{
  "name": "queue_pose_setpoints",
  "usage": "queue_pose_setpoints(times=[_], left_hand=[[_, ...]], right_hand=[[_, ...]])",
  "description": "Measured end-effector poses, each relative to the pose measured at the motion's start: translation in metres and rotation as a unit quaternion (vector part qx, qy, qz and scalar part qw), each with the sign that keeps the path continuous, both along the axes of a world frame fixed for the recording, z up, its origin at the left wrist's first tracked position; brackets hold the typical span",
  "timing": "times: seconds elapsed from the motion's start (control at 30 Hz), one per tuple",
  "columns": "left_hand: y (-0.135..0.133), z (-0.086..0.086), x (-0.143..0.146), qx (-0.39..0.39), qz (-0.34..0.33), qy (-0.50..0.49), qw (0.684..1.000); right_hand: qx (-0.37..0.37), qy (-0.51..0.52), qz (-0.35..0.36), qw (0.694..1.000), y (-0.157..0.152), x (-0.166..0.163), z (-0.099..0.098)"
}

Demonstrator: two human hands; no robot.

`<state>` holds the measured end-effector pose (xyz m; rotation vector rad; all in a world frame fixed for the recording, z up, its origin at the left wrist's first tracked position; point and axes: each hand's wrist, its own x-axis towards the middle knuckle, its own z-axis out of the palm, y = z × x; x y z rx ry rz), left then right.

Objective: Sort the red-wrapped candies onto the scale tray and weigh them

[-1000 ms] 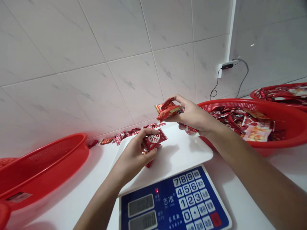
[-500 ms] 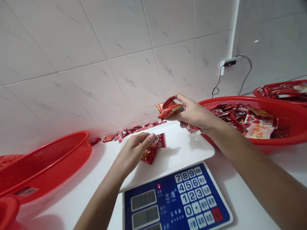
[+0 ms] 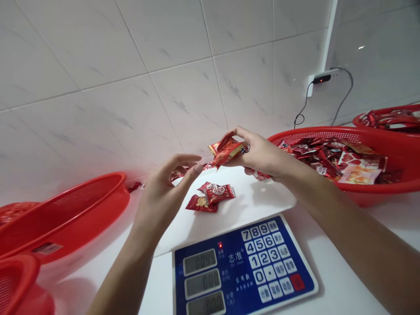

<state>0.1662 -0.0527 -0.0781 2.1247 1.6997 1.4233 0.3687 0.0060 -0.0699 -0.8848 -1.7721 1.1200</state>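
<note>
My right hand grips several red and gold wrapped candies above the white scale pan. Just left of them is my left hand, thumb and fingers apart, with nothing in its grasp. Its fingertips are close to the held candies; whether they touch is unclear. On the pan below lies a small pile of red candy packets, overlapping one another. The blue keypad panel of the scale faces me, its display showing digits and a small red light glowing above.
At right stands a red basket of wrapped candies, with another red basket behind it. Red basins stand at left. A tiled wall rises behind the scale; a socket with cables is on it.
My left hand has let go of a red candy packet on the pan and risen toward the candies in my right hand. The scale reading has changed. My right hand keeps its grip.
</note>
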Motion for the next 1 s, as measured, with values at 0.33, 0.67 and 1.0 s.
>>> queue_pose_setpoints(times=[0.33, 0.67, 1.0], left_hand=[[-0.007, -0.008, 0.017, 0.049, -0.131, 0.032, 0.99], [-0.007, -0.006, 0.02, 0.007, -0.124, -0.091, 0.988], [0.008, -0.004, 0.002, -0.171, -0.203, -0.281, 0.922]], right_hand=[[0.008, -0.048, 0.049, 0.998, -0.01, -0.013, -0.007], [-0.01, -0.036, 0.073, 0.997, -0.011, -0.01, -0.004], [-0.017, -0.134, 0.075, 0.988, -0.002, 0.001, -0.002]])
